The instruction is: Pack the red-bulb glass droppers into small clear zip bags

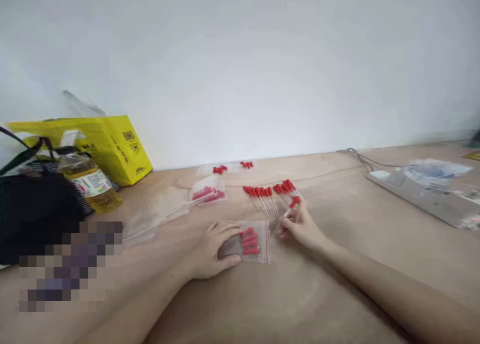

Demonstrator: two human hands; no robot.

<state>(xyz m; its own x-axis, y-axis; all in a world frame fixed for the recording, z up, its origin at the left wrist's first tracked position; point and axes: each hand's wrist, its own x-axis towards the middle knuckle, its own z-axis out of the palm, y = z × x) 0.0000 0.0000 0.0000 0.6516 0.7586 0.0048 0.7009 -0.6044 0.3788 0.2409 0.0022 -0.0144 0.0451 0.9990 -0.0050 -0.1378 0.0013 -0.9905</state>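
Observation:
A clear zip bag [264,241] lies flat on the table with several red rubber bulbs inside. My left hand [212,251] rests on the bag's left part, fingers stretched and thumb apart. To the right of the bag's sealed edge, my right hand [302,229] pinches a dropper [295,202] with a red bulb and a thin clear tube. The dropper slants, bulb up and away from me; its lower end is blurred near the bag. Beyond the hands, more red-bulbed droppers lie side by side in a left group [258,192] and a right group [287,186].
Filled bags [209,194] and further red-bulbed pieces [220,169] lie toward the wall. Clear bags [161,214] are spread at left. Beyond them stand a bottle of yellow liquid [93,186] and a yellow bag [123,149]. A grey power strip [423,196] with cables sits at right.

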